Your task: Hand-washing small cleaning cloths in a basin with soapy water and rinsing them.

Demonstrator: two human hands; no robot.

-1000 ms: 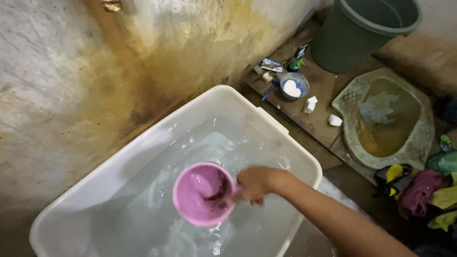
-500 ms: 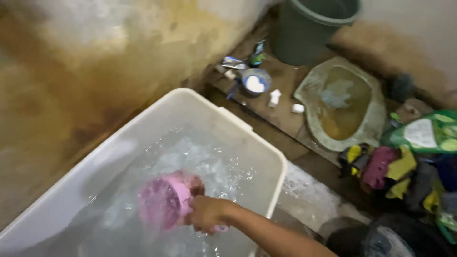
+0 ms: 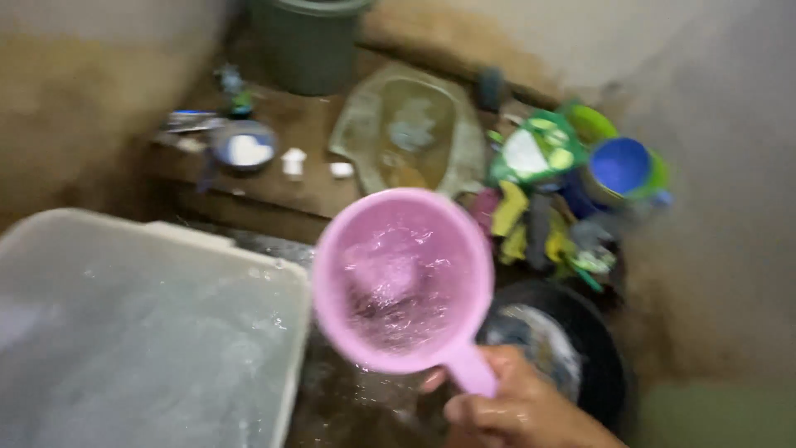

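Note:
My right hand point(image 3: 518, 411) grips the handle of a pink plastic water scoop point(image 3: 402, 278) that is full of water. The scoop hangs in the air to the right of a large white plastic tub point(image 3: 249, 257) filled with water, and just left of a black basin point(image 3: 593, 348) that holds something pale and wet. My left hand is out of view. The picture is blurred by motion.
A squat toilet pan point(image 3: 406, 133) lies ahead, with a dark green bucket point(image 3: 307, 41) behind it. A small metal bowl point(image 3: 242, 148) with white contents sits on the brown ledge. Coloured clothes point(image 3: 531, 216), a green packet point(image 3: 535, 149) and a blue container point(image 3: 620, 168) lie on the right.
My right hand has lifted the scoop out of the white tub, now full, and carried it right toward the black basin. The view has swung right.

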